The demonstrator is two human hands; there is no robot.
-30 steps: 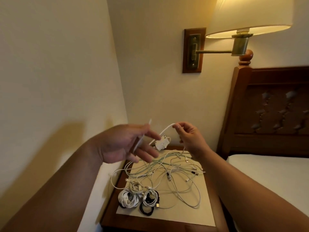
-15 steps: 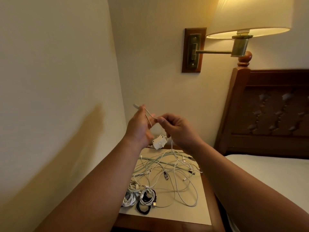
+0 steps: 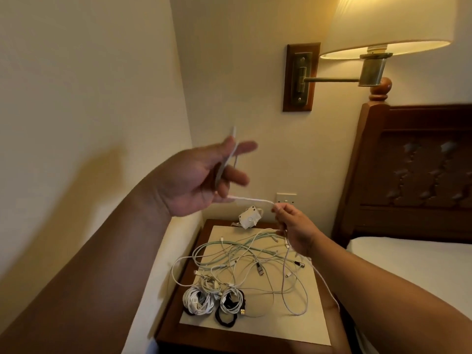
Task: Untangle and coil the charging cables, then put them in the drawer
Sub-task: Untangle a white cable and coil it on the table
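My left hand (image 3: 204,177) is raised above the nightstand, holding the first loops of a white cable (image 3: 251,200) between thumb and fingers; the plug end sticks up past the thumb. My right hand (image 3: 293,227) pinches the same cable a short way along, and the rest runs down past my right wrist to the tabletop. Below lies a tangle of white and pale green cables (image 3: 245,256) on a beige mat (image 3: 311,318). Two coiled white cables (image 3: 198,300) and a black coil (image 3: 226,319) sit at the mat's front left.
The wooden nightstand (image 3: 176,338) stands in the corner between the left wall and a bed with a dark headboard (image 3: 413,169). A white adapter (image 3: 249,217) lies at the back of it. A wall lamp (image 3: 383,29) hangs overhead. No drawer is visible.
My hands were close together half a second ago; now the left has swung out left and upward while the right dropped lower, stretching a length of white cable between them.
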